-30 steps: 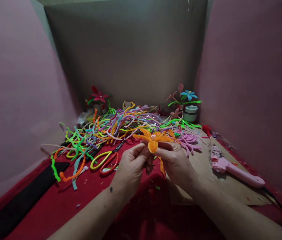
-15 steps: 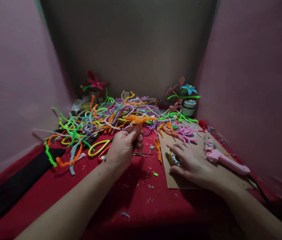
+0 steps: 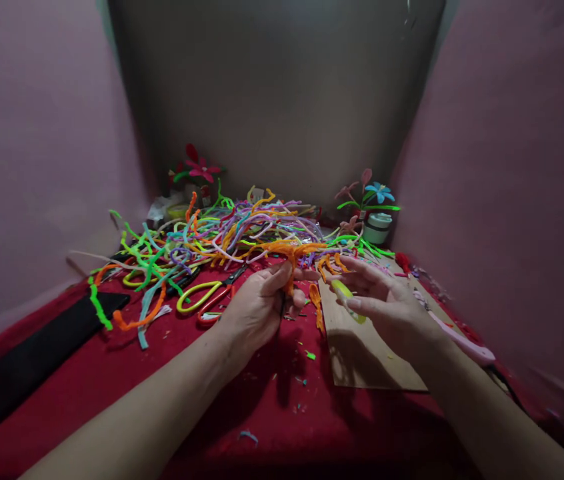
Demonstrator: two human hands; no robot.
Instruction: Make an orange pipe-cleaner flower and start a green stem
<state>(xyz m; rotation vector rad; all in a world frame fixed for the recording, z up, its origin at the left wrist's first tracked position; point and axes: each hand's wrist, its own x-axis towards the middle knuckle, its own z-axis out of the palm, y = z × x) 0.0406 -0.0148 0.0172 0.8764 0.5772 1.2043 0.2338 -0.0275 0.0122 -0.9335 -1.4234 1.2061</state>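
Observation:
In the middle of the head view, my left hand (image 3: 262, 307) pinches an orange pipe-cleaner flower (image 3: 293, 252) by its stem, petals spread at the top. My right hand (image 3: 387, 303) is raised over the cardboard (image 3: 372, 360), thumb and fingers closed round a roll of yellow-green tape (image 3: 348, 300). The roll is tilted and partly covered by the fingers. Between the hands, a loose orange pipe-cleaner petal (image 3: 317, 307) lies at the cardboard's left edge. Scissors (image 3: 202, 298) with yellow and red handles rest left of my left hand.
A tangled heap of coloured pipe cleaners (image 3: 242, 227) spreads across the back. On the right lies a pink glue gun (image 3: 462, 340), partly behind my arm. Pipe-cleaner flowers (image 3: 379, 193) stand by a pale jar (image 3: 377, 228). A black flat strip (image 3: 37, 360) lies left on the red cloth (image 3: 202, 413).
My right hand has lifted the tape roll off the cardboard and brought it toward my left hand. The orange flower has shifted slightly right and now shows its stem.

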